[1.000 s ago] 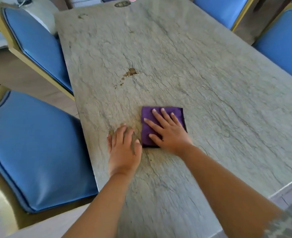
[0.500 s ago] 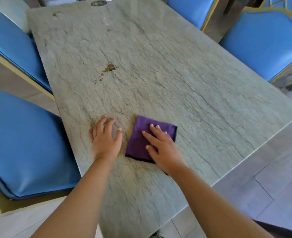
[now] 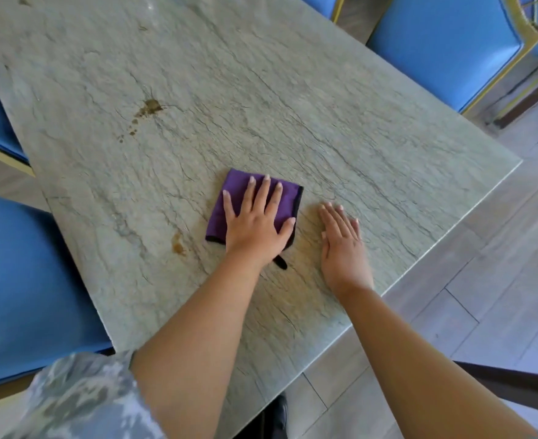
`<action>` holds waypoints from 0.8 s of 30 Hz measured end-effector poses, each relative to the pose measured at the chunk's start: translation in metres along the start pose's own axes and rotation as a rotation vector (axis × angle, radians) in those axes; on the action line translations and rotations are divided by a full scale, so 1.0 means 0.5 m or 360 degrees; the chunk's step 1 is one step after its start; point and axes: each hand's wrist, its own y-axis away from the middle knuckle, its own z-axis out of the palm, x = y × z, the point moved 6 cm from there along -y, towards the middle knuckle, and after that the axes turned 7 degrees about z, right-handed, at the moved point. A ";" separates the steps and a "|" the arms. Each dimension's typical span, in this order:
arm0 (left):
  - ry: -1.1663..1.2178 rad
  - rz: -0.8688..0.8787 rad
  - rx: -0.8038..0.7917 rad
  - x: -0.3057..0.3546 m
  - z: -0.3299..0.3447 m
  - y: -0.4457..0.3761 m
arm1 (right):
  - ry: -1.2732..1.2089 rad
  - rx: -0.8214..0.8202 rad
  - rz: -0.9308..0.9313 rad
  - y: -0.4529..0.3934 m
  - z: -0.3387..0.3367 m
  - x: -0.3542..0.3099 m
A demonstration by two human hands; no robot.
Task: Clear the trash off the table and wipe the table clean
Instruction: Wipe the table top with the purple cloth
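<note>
The cloth changes hands as the table-wiping goes on.

The left hand (image 3: 256, 224) now presses the folded purple cloth (image 3: 239, 185) flat with straight, spread fingers. The right hand (image 3: 340, 242), which held the cloth a moment ago, lies open and empty on the table (image 3: 293, 90) just to the cloth's right. The swap probably lets the wipe reach leftward, where a brown splatter (image 3: 149, 107) sits far left and a smaller smear (image 3: 177, 243) lies near, just left of the cloth; both remain uncleaned. No trash shows on the top. The cloth looks soft and matte, with a dark edge and a small tab at its near corner. The tabletop is pale, veined stone with a hard, straight edge, and smooth blue padded chairs (image 3: 445, 49) surround it.
</note>
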 end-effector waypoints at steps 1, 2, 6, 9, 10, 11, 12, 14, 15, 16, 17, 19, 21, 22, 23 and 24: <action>-0.0007 0.0042 -0.0009 0.012 0.002 -0.006 | -0.0069 -0.0007 0.0048 0.000 -0.002 0.003; -0.0012 0.0100 0.0004 0.027 0.005 0.002 | -0.0156 -0.0026 0.0120 -0.001 -0.004 0.009; -0.0015 0.0460 0.0092 0.104 0.020 0.155 | -0.0358 -0.0110 0.0313 -0.003 -0.009 0.024; 0.0016 0.0702 0.0115 0.142 0.037 0.302 | -0.0295 -0.0067 0.0241 -0.002 -0.016 0.018; 0.0028 0.0769 0.0110 0.140 0.041 0.338 | -0.0220 -0.0049 0.0188 0.000 -0.015 0.011; 0.0027 0.0821 0.0102 0.129 0.044 0.362 | -0.0136 -0.0034 0.0134 0.003 -0.011 0.002; 0.0017 0.0846 0.0086 0.110 0.044 0.373 | -0.0088 -0.0025 0.0109 0.007 -0.007 -0.007; -0.0054 0.0765 0.0033 0.056 0.039 0.358 | -0.0121 -0.0029 0.0170 0.023 0.003 -0.026; -0.0094 0.0660 0.0002 0.026 0.035 0.337 | -0.0164 -0.0042 0.0207 0.036 0.008 -0.037; -0.0113 0.0528 -0.0041 -0.003 0.032 0.314 | -0.0206 -0.0065 0.0227 0.051 0.012 -0.047; -0.0123 0.0388 -0.0070 -0.026 0.028 0.294 | -0.0241 -0.0090 0.0232 0.067 0.017 -0.056; -0.0149 0.0201 -0.0063 -0.043 0.020 0.279 | -0.0273 -0.0118 0.0211 0.091 0.021 -0.069; -0.0139 0.0233 -0.0037 -0.015 0.021 0.307 | -0.0286 -0.0121 0.0195 0.107 0.024 -0.074; -0.0118 0.0329 -0.0010 0.008 0.024 0.339 | -0.0303 -0.0125 0.0195 0.113 0.027 -0.077; -0.0094 0.0461 0.0020 0.029 0.028 0.378 | -0.0314 -0.0124 0.0204 0.116 0.030 -0.082; -0.0075 0.0601 0.0033 0.041 0.032 0.418 | -0.0314 -0.0116 0.0227 0.118 0.033 -0.087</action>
